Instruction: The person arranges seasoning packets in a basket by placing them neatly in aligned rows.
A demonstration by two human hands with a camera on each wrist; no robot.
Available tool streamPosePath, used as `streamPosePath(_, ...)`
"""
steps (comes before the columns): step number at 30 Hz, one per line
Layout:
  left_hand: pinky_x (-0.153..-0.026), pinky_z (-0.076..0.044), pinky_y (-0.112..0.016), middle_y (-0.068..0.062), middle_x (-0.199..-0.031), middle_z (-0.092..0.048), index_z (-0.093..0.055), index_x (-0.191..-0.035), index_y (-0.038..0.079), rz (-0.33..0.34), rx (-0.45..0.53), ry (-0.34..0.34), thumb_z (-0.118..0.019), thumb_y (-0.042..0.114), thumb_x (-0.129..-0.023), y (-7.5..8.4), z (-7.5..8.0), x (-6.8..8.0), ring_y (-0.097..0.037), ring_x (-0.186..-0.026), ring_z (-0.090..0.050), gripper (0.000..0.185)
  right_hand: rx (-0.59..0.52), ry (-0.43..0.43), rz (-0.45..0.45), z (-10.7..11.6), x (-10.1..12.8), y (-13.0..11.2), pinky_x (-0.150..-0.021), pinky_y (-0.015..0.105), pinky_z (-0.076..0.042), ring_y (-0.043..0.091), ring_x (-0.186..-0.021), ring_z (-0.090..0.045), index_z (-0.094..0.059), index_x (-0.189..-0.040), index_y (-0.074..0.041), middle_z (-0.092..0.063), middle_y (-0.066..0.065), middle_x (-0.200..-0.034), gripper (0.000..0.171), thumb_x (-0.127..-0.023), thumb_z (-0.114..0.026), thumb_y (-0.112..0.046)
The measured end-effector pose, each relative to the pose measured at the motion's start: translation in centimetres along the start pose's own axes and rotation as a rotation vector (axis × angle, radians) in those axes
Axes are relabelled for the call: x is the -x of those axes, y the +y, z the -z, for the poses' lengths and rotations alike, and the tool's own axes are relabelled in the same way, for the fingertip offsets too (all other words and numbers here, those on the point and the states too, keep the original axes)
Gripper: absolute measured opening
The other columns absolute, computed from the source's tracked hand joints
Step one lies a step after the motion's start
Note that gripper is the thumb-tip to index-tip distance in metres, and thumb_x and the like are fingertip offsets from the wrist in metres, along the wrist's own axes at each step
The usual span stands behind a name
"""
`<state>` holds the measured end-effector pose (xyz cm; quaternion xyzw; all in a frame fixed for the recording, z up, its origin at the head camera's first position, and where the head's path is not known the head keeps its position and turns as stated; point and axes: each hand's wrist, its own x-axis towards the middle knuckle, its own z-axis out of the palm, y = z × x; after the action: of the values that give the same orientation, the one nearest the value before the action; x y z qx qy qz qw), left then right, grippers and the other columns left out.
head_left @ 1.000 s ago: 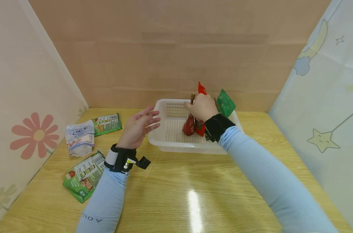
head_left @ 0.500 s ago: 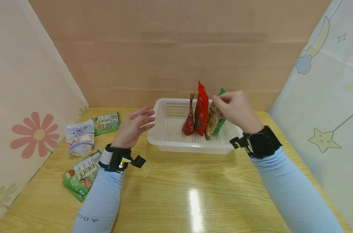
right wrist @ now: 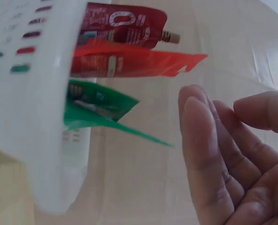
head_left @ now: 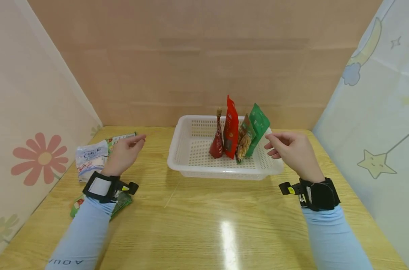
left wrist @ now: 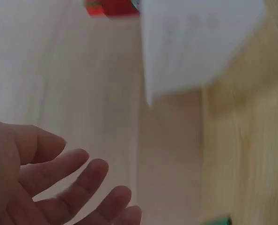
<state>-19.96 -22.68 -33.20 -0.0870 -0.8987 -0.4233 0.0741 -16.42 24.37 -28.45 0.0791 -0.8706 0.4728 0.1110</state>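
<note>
A white perforated basket [head_left: 224,174] stands at the back middle of the wooden table. Upright in it are a red spout pouch [head_left: 217,144], a tall red packet [head_left: 231,127], a nut packet [head_left: 244,141] and a green packet [head_left: 259,123]. My right hand [head_left: 275,144] hovers just off the basket's right rim, fingers relaxed, holding nothing. The right wrist view shows that hand [right wrist: 223,164] beside the basket wall [right wrist: 31,117]. My left hand [head_left: 133,142] is open above a green packet [head_left: 121,138] at the left, next to a white pouch [head_left: 91,159].
Another green packet [head_left: 121,200] lies partly under my left forearm. Patterned curtains close off both sides and a cardboard wall stands behind the basket. The left wrist view is blurred, showing my fingers [left wrist: 73,183] and the basket corner [left wrist: 195,47].
My right hand let go of the packets in the basket and drew back to the right. My left hand swung away from the basket, leftwards over the loose packets.
</note>
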Motion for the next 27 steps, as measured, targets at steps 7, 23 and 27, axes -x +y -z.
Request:
streamPosePath(7,-0.073,-0.049,-0.049,-0.034,-0.132,-0.052,-0.046,-0.141,-0.01,0.136,-0.342,-0.044,-0.041,0.041,-0.106,-7.0,4.2,-2.3,-0.048,-0.108,-0.056,0.062,-0.019,0.036,-0.022,1.2,0.2,1.7,-0.064,0.028,-0.059,0.025,-0.075,-0.071,-0.07,-0.116,0.001,-0.073,0.014,-0.094,0.041,-0.098,-0.062,-0.036)
streamPosePath(23,-0.098,-0.036,-0.067,-0.049,-0.14,-0.026,-0.015,-0.143,-0.026,0.189,-0.551,-0.423,-0.049,0.05,-0.101,-14.3,2.7,-8.1,-0.062,-0.124,-0.035,0.093,-0.037,0.065,-0.046,1.6,0.2,2.9,-0.066,0.029,-0.059,0.026,-0.076,-0.071,-0.071,-0.115,-0.002,-0.073,0.014,-0.094,0.038,-0.098,-0.063,-0.035)
streamPosePath(27,-0.095,-0.041,-0.064,-0.05,-0.138,-0.028,-0.01,-0.141,-0.028,0.246,-0.622,-0.49,-0.047,0.046,-0.101,-12.5,0.7,-9.0,-0.062,-0.12,-0.041,0.092,-0.032,0.073,-0.041,1.6,0.0,2.8,-0.066,0.029,-0.059,0.026,-0.076,-0.071,-0.072,-0.113,-0.002,-0.073,0.014,-0.093,0.037,-0.097,-0.064,-0.035)
